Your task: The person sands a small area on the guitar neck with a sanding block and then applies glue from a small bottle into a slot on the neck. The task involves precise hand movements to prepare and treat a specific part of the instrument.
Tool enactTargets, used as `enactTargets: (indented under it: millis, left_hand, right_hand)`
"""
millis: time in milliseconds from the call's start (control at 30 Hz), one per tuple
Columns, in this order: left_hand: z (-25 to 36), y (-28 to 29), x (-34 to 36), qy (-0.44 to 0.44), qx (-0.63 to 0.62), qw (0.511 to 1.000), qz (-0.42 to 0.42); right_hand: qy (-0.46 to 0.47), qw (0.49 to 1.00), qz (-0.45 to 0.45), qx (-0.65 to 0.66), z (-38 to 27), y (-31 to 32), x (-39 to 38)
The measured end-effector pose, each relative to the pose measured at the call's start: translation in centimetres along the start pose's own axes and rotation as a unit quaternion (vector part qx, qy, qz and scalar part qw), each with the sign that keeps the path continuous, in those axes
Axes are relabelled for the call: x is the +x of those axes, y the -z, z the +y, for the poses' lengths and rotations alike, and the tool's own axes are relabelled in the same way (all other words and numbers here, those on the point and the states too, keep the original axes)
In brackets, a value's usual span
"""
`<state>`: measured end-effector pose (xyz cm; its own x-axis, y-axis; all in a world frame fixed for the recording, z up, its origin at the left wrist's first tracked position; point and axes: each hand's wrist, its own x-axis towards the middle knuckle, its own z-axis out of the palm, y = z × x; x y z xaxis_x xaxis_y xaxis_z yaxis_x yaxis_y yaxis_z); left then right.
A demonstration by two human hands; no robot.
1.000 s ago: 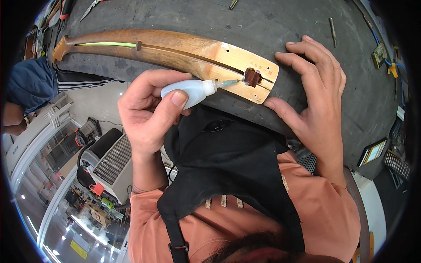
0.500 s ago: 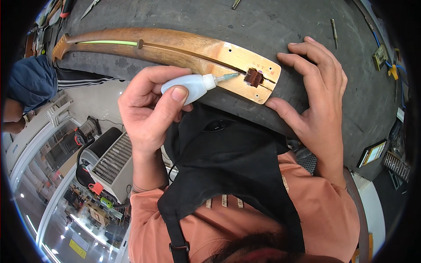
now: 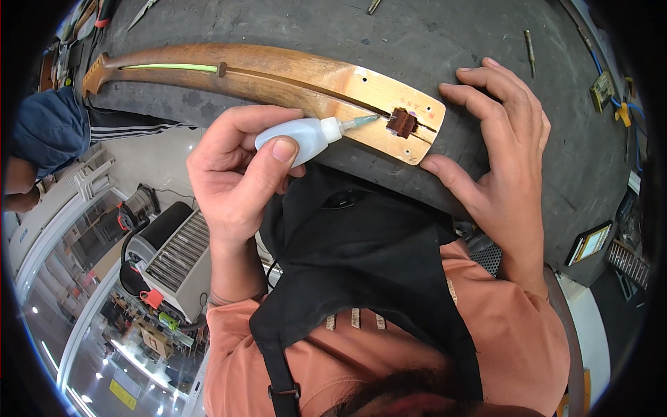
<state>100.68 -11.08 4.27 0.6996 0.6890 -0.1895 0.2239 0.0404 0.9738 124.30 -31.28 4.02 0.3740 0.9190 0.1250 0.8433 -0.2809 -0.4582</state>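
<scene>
The person wears an orange shirt (image 3: 514, 326) under a black apron (image 3: 361, 243). The left hand (image 3: 233, 163) pinches a translucent squeeze bottle (image 3: 295, 141) between thumb and fingers, tilted so that its narrow nozzle (image 3: 358, 122) points right, the tip at the pale end of a long wooden guitar neck (image 3: 292, 73), just beside a dark brown block (image 3: 401, 122) seated there across the central slot. The right hand (image 3: 497, 135) has its fingers spread and curved, thumb apart, around the neck's right end; whether the fingertips touch the wood, one cannot tell. The neck lies lengthwise on the dark tabletop (image 3: 451, 35), a bright green strip (image 3: 170, 68) in the slot toward its left end. Past the right hand lies a thin metal tool (image 3: 530, 53). Farther off on the left are another person's dark blue garment (image 3: 48, 128) and, below it, a grey machine (image 3: 177, 243).
</scene>
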Motion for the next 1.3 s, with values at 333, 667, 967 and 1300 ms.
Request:
enactTargets:
  millis: [333, 667, 967, 1300]
  left_hand:
    - [0.21, -0.16, 0.04, 0.005, -0.051, 0.999, 0.016]
    - [0.01, 0.13, 0.02, -0.003, -0.057, 0.998, 0.003]
    - [0.06, 0.32, -0.11, -0.003, 0.004, 1.0, -0.009]
    - [-0.02, 0.34, -0.12, 0.0, -0.01, 1.0, -0.018]
  right_hand:
    - [0.0, 1.0, -0.001, -0.001, -0.03, 0.0, -0.03]
    - [0.001, 1.0, -0.001, -0.003, -0.04, 0.02, 0.0]
    - [0.001, 1.0, 0.0, -0.003, -0.05, 0.05, 0.02]
    - [-0.001, 1.0, -0.002, -0.002, -0.05, 0.1, 0.0]
